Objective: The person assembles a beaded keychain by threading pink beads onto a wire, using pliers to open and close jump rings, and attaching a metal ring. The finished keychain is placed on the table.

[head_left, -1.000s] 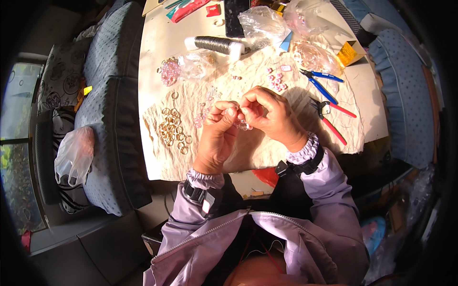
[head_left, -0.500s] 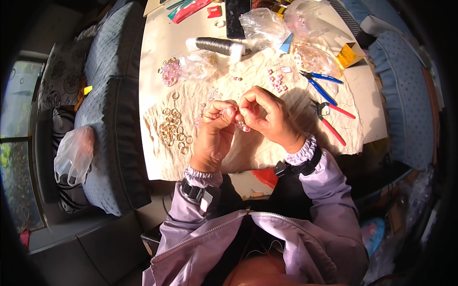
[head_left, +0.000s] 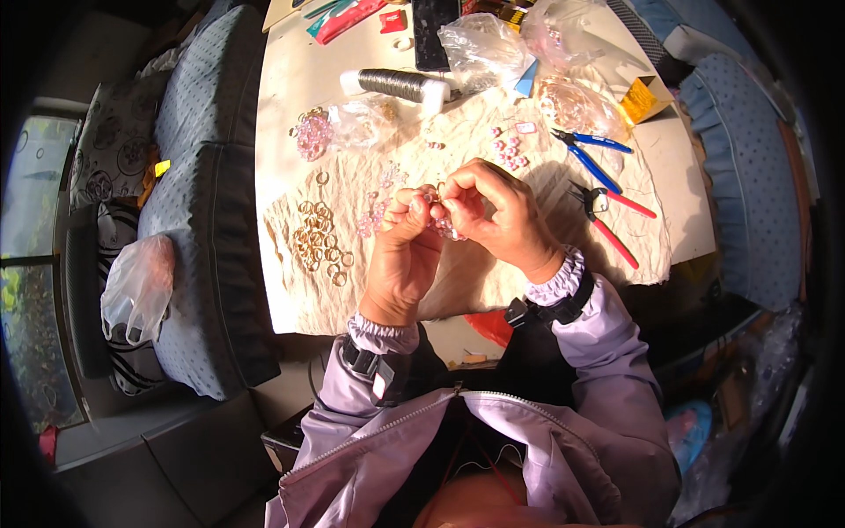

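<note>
Over a cream cloth (head_left: pixel 471 286), my two hands meet at the fingertips. My left hand (head_left: pixel 403 255) is closed, thumb against fingers, on a small pink beaded piece (head_left: pixel 448 231) that hangs partly hidden between the hands. My right hand (head_left: pixel 506 222) pinches at the top of the same piece; a thin ring or thread seems to be in its fingertips, too small to tell. Left of my left hand lies a pile of gold-coloured rings (head_left: pixel 317 236). Loose clear-pink beads (head_left: pixel 373 216) are scattered just behind that hand. Pink-and-white beads (head_left: pixel 509 151) lie beyond my right hand.
Blue-handled cutters (head_left: pixel 594 157) and red-handled pliers (head_left: pixel 609 220) lie to the right. Farther back are a spool of dark thread (head_left: pixel 393 84), a pink bead cluster (head_left: pixel 312 134), plastic bags (head_left: pixel 487 48) and a black phone-like slab (head_left: pixel 431 35). Padded seats (head_left: pixel 201 264) flank the table.
My left hand has shifted slightly right, its fingertips closer to my right hand's. More of the loose pink beads shows behind it. My right hand stays nearly in place.
</note>
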`<move>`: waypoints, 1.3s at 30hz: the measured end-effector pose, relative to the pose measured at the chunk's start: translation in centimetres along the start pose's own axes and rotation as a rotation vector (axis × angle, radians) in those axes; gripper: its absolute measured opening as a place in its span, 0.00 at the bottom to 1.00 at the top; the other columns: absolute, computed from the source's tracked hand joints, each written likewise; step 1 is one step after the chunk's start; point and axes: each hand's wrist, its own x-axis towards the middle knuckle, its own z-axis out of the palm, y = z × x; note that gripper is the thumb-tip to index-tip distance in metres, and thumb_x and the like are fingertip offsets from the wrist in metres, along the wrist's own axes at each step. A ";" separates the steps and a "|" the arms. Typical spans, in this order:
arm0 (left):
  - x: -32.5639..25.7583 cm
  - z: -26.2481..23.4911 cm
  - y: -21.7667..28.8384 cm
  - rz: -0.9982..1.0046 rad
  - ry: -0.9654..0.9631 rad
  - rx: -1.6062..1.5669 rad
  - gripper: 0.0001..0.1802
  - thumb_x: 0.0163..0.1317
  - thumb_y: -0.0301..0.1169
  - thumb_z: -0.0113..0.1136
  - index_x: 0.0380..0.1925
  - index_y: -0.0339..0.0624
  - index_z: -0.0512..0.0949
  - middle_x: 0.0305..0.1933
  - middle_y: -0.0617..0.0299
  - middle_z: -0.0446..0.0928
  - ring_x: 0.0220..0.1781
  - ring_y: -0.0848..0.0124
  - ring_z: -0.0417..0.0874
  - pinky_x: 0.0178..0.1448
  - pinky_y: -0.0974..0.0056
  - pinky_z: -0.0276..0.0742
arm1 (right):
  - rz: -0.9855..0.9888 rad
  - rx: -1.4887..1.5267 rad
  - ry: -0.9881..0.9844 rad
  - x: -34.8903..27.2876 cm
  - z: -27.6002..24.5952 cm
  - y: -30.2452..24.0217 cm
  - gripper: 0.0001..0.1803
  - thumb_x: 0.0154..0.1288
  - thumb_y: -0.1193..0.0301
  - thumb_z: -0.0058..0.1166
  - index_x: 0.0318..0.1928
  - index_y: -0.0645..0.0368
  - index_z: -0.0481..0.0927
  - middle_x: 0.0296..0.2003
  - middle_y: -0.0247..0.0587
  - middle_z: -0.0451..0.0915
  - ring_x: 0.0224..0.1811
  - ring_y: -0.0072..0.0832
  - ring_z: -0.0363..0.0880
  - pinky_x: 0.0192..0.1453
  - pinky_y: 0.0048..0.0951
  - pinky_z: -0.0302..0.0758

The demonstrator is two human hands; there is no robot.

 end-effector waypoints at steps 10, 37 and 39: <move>-0.3 0.3 0.2 -0.021 0.042 0.000 0.03 0.70 0.29 0.63 0.40 0.45 0.80 0.44 0.63 0.83 0.46 0.71 0.82 0.59 0.64 0.75 | -0.064 -0.027 0.045 0.0 0.1 0.1 0.10 0.60 0.82 0.62 0.41 0.60 0.78 0.36 0.42 0.81 0.38 0.38 0.83 0.42 0.33 0.80; -0.6 1.2 0.5 0.064 0.079 0.265 0.07 0.67 0.25 0.65 0.44 0.39 0.83 0.43 0.59 0.85 0.44 0.71 0.83 0.48 0.65 0.79 | 0.009 0.068 0.043 0.0 -0.1 0.2 0.09 0.57 0.85 0.60 0.37 0.60 0.78 0.32 0.33 0.78 0.29 0.19 0.75 0.33 0.21 0.72; -0.6 1.0 0.7 0.058 0.078 0.286 0.08 0.66 0.24 0.66 0.45 0.37 0.83 0.43 0.58 0.85 0.43 0.71 0.84 0.46 0.66 0.79 | 0.020 0.071 0.020 0.0 -0.1 0.1 0.09 0.56 0.85 0.60 0.37 0.60 0.78 0.32 0.33 0.78 0.29 0.19 0.75 0.33 0.21 0.72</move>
